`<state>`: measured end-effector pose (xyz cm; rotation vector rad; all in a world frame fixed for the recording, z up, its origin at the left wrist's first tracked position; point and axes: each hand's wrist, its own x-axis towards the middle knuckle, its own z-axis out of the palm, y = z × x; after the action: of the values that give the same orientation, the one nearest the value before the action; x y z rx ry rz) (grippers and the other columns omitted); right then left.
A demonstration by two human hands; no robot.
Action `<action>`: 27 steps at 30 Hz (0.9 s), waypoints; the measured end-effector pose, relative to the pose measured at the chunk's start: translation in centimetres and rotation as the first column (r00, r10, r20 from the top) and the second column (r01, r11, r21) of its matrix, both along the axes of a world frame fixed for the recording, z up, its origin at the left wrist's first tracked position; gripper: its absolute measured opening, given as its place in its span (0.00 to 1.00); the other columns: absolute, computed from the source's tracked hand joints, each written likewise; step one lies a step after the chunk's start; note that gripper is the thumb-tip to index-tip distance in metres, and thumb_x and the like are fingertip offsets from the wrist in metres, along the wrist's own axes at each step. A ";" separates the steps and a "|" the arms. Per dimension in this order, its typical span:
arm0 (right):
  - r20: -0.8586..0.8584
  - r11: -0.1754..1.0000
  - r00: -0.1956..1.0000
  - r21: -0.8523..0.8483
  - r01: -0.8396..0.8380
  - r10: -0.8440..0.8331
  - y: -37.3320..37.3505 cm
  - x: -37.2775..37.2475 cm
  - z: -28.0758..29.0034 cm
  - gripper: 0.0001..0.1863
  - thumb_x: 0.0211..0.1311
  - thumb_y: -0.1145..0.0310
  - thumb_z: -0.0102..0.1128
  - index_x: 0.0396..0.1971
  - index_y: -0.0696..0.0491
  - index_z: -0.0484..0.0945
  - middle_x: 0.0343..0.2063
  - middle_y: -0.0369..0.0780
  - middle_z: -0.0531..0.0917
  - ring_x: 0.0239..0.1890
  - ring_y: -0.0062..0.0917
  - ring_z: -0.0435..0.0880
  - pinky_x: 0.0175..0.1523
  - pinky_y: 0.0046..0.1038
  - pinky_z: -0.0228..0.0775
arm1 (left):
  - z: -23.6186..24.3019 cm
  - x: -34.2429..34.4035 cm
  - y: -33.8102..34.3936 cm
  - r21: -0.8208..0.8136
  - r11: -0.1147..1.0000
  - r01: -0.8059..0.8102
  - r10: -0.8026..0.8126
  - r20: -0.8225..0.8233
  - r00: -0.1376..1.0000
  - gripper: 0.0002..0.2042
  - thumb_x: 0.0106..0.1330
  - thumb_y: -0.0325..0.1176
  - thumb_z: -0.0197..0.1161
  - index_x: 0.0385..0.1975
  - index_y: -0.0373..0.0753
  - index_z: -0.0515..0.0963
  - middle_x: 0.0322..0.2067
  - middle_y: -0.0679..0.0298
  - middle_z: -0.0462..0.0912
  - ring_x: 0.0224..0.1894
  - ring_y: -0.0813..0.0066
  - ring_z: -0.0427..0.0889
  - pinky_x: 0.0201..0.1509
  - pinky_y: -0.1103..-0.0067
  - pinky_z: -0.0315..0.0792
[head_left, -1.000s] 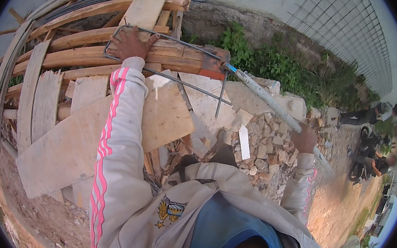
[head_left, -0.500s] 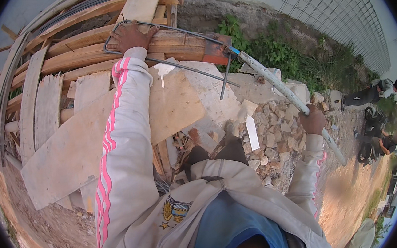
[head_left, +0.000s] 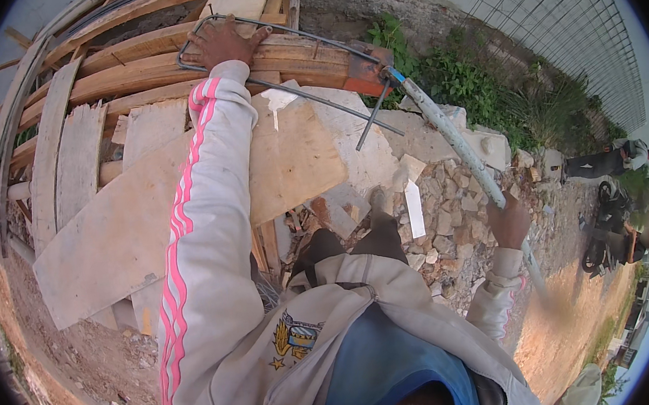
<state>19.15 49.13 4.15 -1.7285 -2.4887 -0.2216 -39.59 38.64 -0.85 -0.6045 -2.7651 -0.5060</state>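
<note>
My left hand (head_left: 228, 43) lies with its fingers spread on a timber beam (head_left: 293, 60), within a bent steel rod (head_left: 302, 34) shaped like a rectangular hoop. The rod runs to an orange-brown metal piece (head_left: 373, 82) at the beam's right end. There it meets the top of a long, worn light-blue pipe (head_left: 450, 134). A short free end of the rod slants down toward me, crossing its lower length. My right hand (head_left: 509, 221) is closed around the pipe's lower part. The pipe's near tip is blurred.
Loose planks and plywood sheets (head_left: 125, 220) lie at the left. Broken stones (head_left: 448, 199) are heaped between my legs and the pipe. Green plants (head_left: 460, 75) and a leaning wire mesh (head_left: 555, 20) stand by the wall. A person (head_left: 607, 162) and a motorcycle (head_left: 605, 232) are at far right.
My right hand has pulled the pipe toward my body, so it stands at a steeper slant. The rod's short end has swung a little left. My left hand stays on the beam.
</note>
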 end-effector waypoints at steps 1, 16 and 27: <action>0.001 1.000 1.000 -0.010 -0.010 0.010 0.6 0.2 0.4 0.19 0.45 0.61 0.70 0.41 0.46 0.85 0.27 0.47 0.86 0.30 0.44 0.86 0.37 0.43 0.78 | 0.4 0.4 0.1 0.001 1.000 -0.006 0.006 -0.002 1.000 0.46 0.47 0.77 0.60 0.66 0.60 0.68 0.71 0.53 0.57 0.74 0.39 0.46 0.67 0.31 0.38; -0.138 0.969 0.960 -0.019 -0.248 0.243 6.4 1.4 0.5 0.15 0.47 0.61 0.73 0.35 0.50 0.83 0.23 0.47 0.83 0.28 0.45 0.83 0.32 0.41 0.74 | 1.0 0.3 0.5 0.012 0.981 0.191 -0.190 -0.078 0.979 0.34 0.57 0.64 0.63 0.63 0.56 0.72 0.68 0.54 0.63 0.73 0.48 0.52 0.71 0.42 0.47; -0.735 0.651 0.674 -0.546 -0.527 -0.071 -0.3 -5.1 -3.5 0.17 0.55 0.58 0.72 0.28 0.58 0.80 0.17 0.33 0.76 0.22 0.18 0.72 0.29 0.27 0.66 | 2.7 1.6 1.3 -0.189 0.784 0.591 -0.616 -0.122 0.778 0.18 0.67 0.50 0.59 0.52 0.49 0.79 0.54 0.59 0.76 0.60 0.57 0.73 0.70 0.55 0.56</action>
<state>14.07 48.84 0.69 -1.1679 -2.2059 1.4016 -37.99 39.92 1.86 -1.5229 -2.3985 -0.3506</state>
